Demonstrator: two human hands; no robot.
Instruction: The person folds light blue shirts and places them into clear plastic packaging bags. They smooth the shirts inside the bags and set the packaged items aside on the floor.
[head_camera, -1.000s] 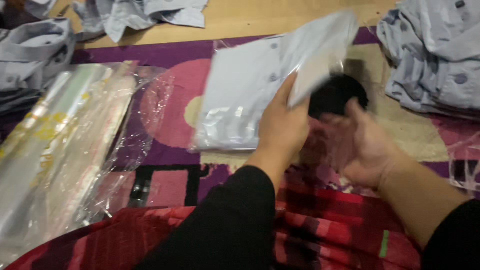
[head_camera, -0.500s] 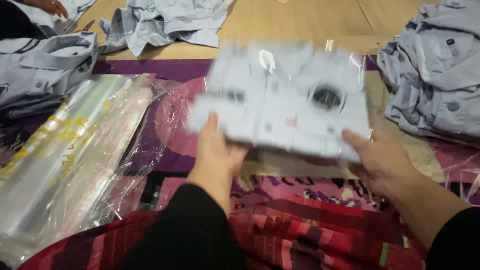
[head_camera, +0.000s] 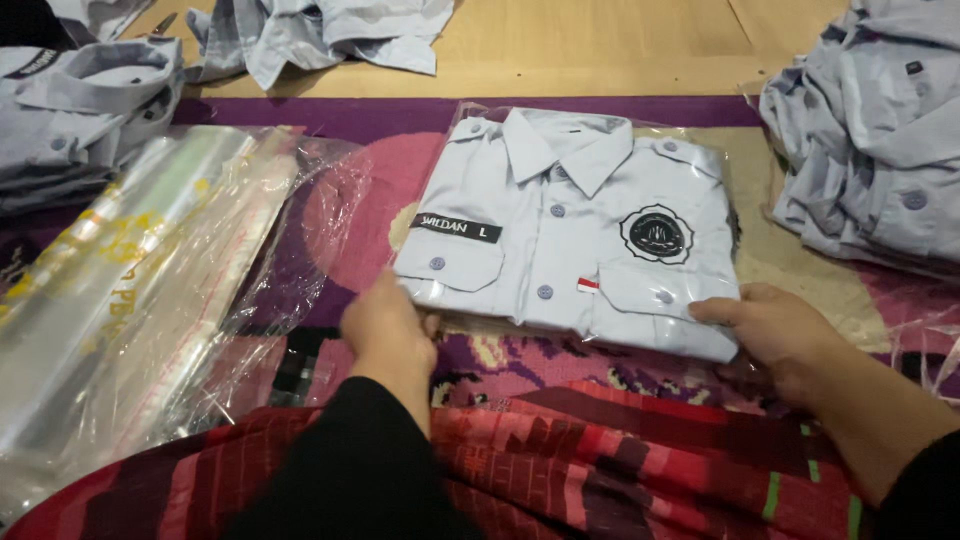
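Note:
A folded light grey shirt in a clear plastic bag (head_camera: 570, 225) lies front up on the purple and pink mat, collar away from me. It has a round black badge on one chest pocket and a black name strip above the other. My left hand (head_camera: 385, 330) grips its near left corner. At the near right corner, my right hand (head_camera: 770, 330) holds the bag's edge with the thumb on top.
A stack of empty clear plastic bags (head_camera: 130, 290) lies to the left. Loose grey shirts are piled at the right (head_camera: 880, 140), at the top left (head_camera: 80, 110) and at the top middle (head_camera: 330, 30). Red patterned cloth (head_camera: 620, 460) covers my lap. Wooden floor (head_camera: 600, 50) lies beyond the mat.
The bagged shirt was held up and turned in the air, back side showing. Both hands have brought it down flat on the mat, front side up.

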